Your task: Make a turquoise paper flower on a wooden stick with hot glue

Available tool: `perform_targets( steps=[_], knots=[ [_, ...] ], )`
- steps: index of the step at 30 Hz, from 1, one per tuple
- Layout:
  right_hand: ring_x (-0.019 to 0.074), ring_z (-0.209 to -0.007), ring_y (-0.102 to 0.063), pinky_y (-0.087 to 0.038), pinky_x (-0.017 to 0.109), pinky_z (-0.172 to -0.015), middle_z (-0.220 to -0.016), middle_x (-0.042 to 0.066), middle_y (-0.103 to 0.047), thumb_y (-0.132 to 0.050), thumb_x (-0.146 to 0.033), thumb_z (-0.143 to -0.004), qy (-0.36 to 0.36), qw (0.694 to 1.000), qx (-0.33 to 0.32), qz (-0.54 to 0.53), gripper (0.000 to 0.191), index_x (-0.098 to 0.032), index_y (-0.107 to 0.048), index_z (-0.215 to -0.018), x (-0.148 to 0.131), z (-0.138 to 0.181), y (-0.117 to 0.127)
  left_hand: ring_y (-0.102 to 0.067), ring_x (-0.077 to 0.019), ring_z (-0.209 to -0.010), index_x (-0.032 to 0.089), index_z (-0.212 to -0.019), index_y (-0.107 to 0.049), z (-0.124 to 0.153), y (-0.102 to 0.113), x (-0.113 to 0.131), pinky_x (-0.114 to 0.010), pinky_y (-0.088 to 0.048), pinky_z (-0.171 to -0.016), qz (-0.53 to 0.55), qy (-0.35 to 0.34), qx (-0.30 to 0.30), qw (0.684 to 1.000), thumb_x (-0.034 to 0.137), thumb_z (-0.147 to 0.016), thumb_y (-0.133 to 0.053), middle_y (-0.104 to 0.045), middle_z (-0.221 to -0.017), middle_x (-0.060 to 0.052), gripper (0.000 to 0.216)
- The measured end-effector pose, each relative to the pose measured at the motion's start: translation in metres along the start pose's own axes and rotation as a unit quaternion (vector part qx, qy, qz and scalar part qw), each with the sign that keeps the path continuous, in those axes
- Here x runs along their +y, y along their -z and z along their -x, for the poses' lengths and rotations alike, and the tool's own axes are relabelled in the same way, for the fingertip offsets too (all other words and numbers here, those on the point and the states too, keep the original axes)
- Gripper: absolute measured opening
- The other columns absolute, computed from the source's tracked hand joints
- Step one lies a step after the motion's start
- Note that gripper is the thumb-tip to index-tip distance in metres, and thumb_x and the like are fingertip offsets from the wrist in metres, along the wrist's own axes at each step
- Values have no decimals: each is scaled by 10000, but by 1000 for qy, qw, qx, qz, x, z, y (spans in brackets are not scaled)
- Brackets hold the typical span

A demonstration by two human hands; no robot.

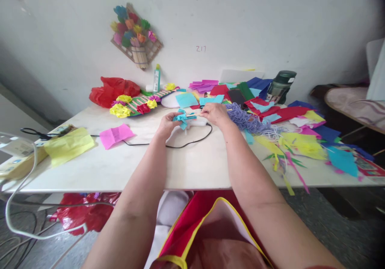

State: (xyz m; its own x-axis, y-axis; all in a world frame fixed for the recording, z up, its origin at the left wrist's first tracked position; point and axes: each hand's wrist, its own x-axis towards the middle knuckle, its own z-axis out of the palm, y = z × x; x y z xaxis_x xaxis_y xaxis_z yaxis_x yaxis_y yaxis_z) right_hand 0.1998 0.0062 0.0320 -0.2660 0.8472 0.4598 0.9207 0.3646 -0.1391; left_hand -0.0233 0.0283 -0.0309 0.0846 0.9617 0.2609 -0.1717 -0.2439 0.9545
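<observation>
My left hand [167,124] pinches a crumpled piece of blue crepe paper [181,118] above the middle of the table. My right hand [215,114] is closed on a thin wooden stick [192,115], whose left end meets the blue paper. Just below the hands lies a white corded tool [200,123], partly hidden, which looks like a glue gun. Its black cord [192,144] loops across the tabletop. Behind my hands is a green board [140,104] decorated with yellow, red and pink paper flowers and small sticks.
A purple yarn heap [243,118] and many coloured paper sheets [303,144] cover the right side, with a dark bottle [281,86] behind. Leftward lie a pink sheet [116,135], a yellow sheet [69,145] and a power strip [21,162]. A red plastic bag [114,90] and glue bottle [157,78] stand behind.
</observation>
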Motion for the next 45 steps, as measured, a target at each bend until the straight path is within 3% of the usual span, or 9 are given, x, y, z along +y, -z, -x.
perform_targets(
  steps=[14,32,39,42,45],
  knots=[
    [208,-931,-658,-382,299,-701,-1015,38,-759,-657,-298,-862,-16,1000,-21,-4,144,-246,-790,-852,-3,1,3,-602,-136,-632,141,-881,-750,0,-1,1,-270,-479,-674,-11,-2,-2,1000,130,-470,-785,-705,-718,3,413],
    [188,-909,-643,-411,287,-731,-1001,30,-739,-613,-290,-859,-48,995,49,-68,166,-232,-765,-890,1,1,-3,-648,-165,-684,151,-882,-724,-4,2,-1,-310,-516,-727,85,-31,41,995,186,-437,-881,-712,-753,-11,473],
    [215,-937,-653,-428,297,-743,-1045,42,-751,-581,-312,-822,-86,995,-32,-38,211,-239,-766,-892,2,0,-4,-665,-192,-721,151,-907,-704,-1,1,2,-341,-520,-755,87,-25,37,995,209,-452,-892,-706,-756,-21,496],
    [220,-888,-664,-425,290,-708,-960,56,-765,-575,-299,-801,-111,991,-77,-22,216,-226,-769,-862,4,0,-2,-648,-170,-686,154,-887,-699,-1,1,3,-333,-519,-749,96,-20,41,994,202,-432,-895,-701,-739,-6,498],
    [214,-836,-670,-430,279,-677,-878,61,-764,-586,-281,-786,-128,987,-82,-49,197,-212,-768,-815,7,0,-3,-639,-161,-681,159,-881,-702,-1,0,3,-323,-514,-744,95,-21,41,994,199,-425,-892,-705,-749,-3,495]
  ],
)
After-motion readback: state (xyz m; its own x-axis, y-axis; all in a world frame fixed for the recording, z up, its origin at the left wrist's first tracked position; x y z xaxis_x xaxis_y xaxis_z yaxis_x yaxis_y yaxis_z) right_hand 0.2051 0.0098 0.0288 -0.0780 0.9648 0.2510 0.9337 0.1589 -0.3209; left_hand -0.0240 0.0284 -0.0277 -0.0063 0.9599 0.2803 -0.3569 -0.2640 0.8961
